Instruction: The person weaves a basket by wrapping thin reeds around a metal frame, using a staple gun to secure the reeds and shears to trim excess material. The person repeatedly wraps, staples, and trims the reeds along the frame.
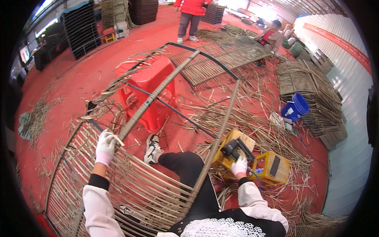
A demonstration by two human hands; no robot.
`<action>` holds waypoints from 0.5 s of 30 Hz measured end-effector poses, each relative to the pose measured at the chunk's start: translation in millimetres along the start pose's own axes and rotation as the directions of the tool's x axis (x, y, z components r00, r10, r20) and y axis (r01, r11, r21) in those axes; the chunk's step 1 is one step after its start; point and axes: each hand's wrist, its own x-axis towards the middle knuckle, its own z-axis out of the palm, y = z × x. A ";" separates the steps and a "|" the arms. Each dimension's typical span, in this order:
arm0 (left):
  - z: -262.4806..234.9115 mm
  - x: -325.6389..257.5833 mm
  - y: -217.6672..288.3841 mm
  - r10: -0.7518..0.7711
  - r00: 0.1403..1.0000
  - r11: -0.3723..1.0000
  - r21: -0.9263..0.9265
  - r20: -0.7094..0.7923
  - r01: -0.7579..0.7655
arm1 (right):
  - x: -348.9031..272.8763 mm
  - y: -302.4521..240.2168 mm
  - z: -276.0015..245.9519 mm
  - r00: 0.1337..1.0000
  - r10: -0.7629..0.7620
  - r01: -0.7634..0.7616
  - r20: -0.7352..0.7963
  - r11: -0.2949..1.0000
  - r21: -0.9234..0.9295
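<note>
Two white-gloved hands are working here. The left hand [106,147] is closing around the wrapped central bar of a large arched metal frame half woven with pale cane strips [130,185], gripping it where the weaving is ending. That frame is lying tilted across the person's lap and over one red plastic stool [148,93], its woven end nearest the person and its bare dark rods reaching away toward the far floor. The right hand [239,166] is gripping one black handheld power tool [233,149], which is resting on top of one yellow wooden box [231,158]; a second yellow box-shaped unit with a dark panel [272,168] is sitting just beside it. One black-and-white sneaker [152,148] on the person's foot is showing between the frame's bars. Loose cane strips [252,126] are lying scattered over the red floor [71,83]. One blue plastic bucket [295,107] is lying tipped on its side near a stack of finished woven panels [308,87]. Two other people are appearing in the distance: one standing in a red jacket [191,12], one crouching [272,37] by another woven panel on the floor [225,57].
</note>
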 end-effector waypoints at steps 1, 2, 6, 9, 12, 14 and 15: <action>1.6 0.2 -2.2 -0.016 1.000 1.000 -0.010 0.007 0.016 | -6.8 9.4 17.4 1.000 -0.005 0.008 0.025 0.996 -0.094; 2.6 0.1 -3.4 -0.008 1.000 0.999 -0.035 0.009 0.008 | -4.4 13.7 32.0 0.998 -0.011 0.007 -0.056 0.997 -0.071; 3.2 -2.3 0.6 -0.017 1.000 0.999 0.033 0.020 0.016 | 28.8 10.5 58.0 0.998 0.051 -0.050 0.037 0.998 -0.027; 2.7 -3.6 5.9 -0.011 1.000 1.000 0.012 -0.003 0.011 | 59.5 19.1 33.6 0.941 0.044 -0.065 0.336 0.997 0.051; 3.4 -2.0 4.9 -0.029 1.000 0.997 0.066 -0.006 0.029 | 72.0 33.1 -36.7 0.897 -0.125 -0.039 0.423 0.933 0.359; 5.7 -0.3 -0.2 -0.068 0.997 0.993 0.099 0.024 0.066 | 73.3 35.2 -104.4 0.859 -0.149 -0.188 0.490 0.797 0.573; 7.4 -1.0 -2.7 -0.101 0.995 0.988 0.122 0.007 0.100 | 71.6 34.5 -143.8 0.742 -0.141 -0.423 0.655 0.659 0.622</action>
